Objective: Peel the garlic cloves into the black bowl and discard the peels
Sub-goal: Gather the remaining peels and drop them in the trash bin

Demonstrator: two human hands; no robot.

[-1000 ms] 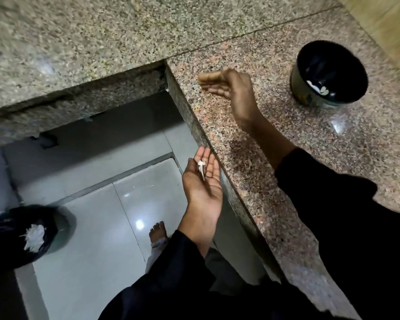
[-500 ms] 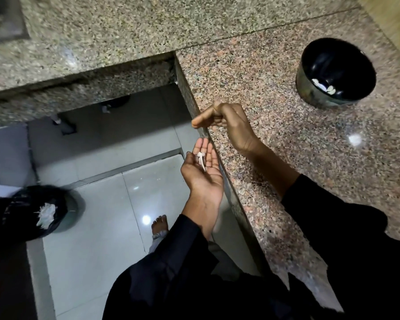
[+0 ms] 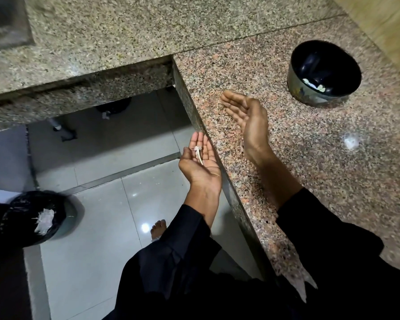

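My left hand [image 3: 200,161] is cupped palm up just off the edge of the granite counter [image 3: 310,158], below the countertop level. A small pale garlic stem and peel [image 3: 198,153] lies loose in its palm. My right hand [image 3: 246,116] hovers over the counter with straight fingers, on its edge, holding nothing. The black bowl [image 3: 325,73] stands at the back right of the counter with a few white peeled cloves [image 3: 318,86] inside.
A bin lined with a black bag [image 3: 35,218], with white peels in it, stands on the tiled floor at the lower left. A bare foot [image 3: 158,228] shows on the tiles. A second granite slab runs along the back.
My right hand has moved back from the counter edge near my left hand toward the middle of the counter, and its fingers have straightened. My left hand stays cupped with the peel.
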